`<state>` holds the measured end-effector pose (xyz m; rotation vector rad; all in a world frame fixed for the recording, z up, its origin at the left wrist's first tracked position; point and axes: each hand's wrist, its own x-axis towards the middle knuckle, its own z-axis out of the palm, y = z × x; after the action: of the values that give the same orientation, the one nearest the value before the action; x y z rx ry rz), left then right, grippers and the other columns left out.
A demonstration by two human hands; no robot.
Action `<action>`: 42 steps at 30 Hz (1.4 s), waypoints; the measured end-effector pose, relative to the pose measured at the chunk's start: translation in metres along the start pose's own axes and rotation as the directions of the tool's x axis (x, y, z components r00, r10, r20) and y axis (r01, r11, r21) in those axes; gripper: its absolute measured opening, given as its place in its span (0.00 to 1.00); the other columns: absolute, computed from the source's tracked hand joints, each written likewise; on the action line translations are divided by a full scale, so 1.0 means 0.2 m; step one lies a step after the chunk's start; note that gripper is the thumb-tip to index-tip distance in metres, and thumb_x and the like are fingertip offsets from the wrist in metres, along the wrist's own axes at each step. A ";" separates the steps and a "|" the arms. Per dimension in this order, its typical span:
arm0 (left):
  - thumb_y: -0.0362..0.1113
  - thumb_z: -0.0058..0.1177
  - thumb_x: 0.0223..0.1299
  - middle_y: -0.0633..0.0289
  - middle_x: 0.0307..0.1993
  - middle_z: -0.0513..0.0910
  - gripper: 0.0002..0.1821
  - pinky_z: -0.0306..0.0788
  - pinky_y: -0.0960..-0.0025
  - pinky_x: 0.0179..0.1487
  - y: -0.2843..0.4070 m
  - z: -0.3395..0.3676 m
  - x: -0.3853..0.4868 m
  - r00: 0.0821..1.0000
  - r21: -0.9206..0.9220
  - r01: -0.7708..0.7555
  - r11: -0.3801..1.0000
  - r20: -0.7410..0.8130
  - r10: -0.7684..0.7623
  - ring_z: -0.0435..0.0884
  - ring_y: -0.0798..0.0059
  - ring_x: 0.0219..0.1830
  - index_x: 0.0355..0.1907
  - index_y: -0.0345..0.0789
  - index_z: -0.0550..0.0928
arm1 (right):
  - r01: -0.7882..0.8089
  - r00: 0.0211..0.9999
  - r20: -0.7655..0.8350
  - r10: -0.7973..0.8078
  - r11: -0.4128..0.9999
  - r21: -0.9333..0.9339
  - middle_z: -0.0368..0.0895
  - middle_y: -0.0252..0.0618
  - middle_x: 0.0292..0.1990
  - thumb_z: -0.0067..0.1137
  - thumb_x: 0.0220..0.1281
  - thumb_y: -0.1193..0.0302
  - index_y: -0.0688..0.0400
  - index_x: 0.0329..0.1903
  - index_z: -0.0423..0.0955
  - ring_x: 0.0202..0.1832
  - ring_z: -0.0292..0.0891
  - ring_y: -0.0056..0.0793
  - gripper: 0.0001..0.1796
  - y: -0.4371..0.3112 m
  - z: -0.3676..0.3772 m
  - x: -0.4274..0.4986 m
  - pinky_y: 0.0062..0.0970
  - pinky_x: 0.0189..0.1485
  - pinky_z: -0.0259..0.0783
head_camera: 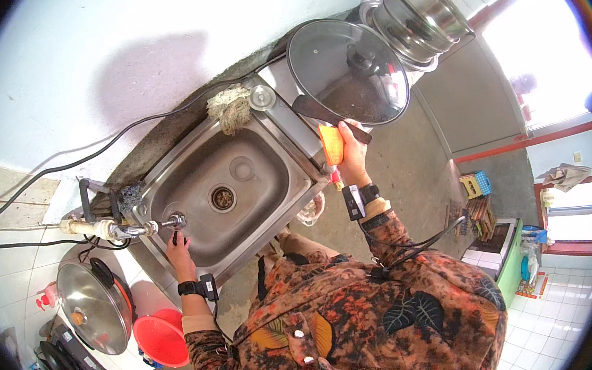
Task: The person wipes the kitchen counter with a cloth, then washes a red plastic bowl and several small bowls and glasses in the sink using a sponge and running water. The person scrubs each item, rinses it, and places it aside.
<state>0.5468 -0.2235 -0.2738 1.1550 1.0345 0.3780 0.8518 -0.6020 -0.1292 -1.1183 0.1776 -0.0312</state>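
My right hand [352, 152] is closed around an orange cloth or sponge [331, 144] and a dark, flat-ended utensil [316, 109] that looks like a spatula. Both are beside the sink's right corner, close to a large glass lid [348, 71]. Over the left end of the stainless steel sink [255, 193], my left hand [180, 256] pinches a small black part [178, 238] just below the metal tap [176, 220]. Whether that part belongs to the tap is unclear. A drain strainer [222, 198] lies in the basin floor.
A scouring tangle [233, 114] and a round metal stopper [262, 98] sit on the sink's back rim. Stacked steel pots [416, 16] stand behind the glass lid. A lidded pan [94, 308] and a red basin [162, 337] are at the left. A black cable [130, 127] runs along the wall.
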 end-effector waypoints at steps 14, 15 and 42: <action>0.37 0.53 0.66 0.57 0.50 0.76 0.21 0.75 0.68 0.50 0.01 0.01 0.01 0.999 0.042 0.038 0.998 0.008 -0.039 0.76 0.73 0.46 0.57 0.25 0.74 | -0.186 0.925 -0.321 0.202 0.979 0.082 0.82 0.36 0.32 0.64 0.61 0.65 0.63 0.35 0.77 0.27 0.79 0.23 0.13 0.08 0.01 -0.02 0.22 0.28 0.75; 0.37 0.53 0.66 0.57 0.50 0.76 0.22 0.75 0.68 0.50 0.01 0.01 0.01 0.999 0.034 0.039 0.999 0.004 -0.039 0.76 0.73 0.46 0.57 0.25 0.74 | -0.176 0.927 -0.321 0.195 0.981 0.086 0.82 0.36 0.32 0.63 0.61 0.65 0.63 0.35 0.77 0.27 0.79 0.23 0.13 0.08 0.01 -0.02 0.21 0.28 0.75; 0.34 0.59 0.58 0.60 0.45 0.81 0.24 0.70 0.76 0.48 -0.11 0.09 -0.05 1.000 -0.314 0.006 0.949 -0.013 -0.010 0.78 0.80 0.44 0.55 0.25 0.75 | 0.827 -0.047 0.956 0.289 0.548 -0.125 0.79 0.49 0.24 0.64 0.52 0.47 0.55 0.54 0.71 0.29 0.77 0.50 0.33 0.26 1.55 -0.77 0.36 0.34 0.72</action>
<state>0.5511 -0.2495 -0.2887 0.8624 0.9508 0.5255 0.7453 -0.2848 -0.0251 -1.7738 -1.7225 0.4845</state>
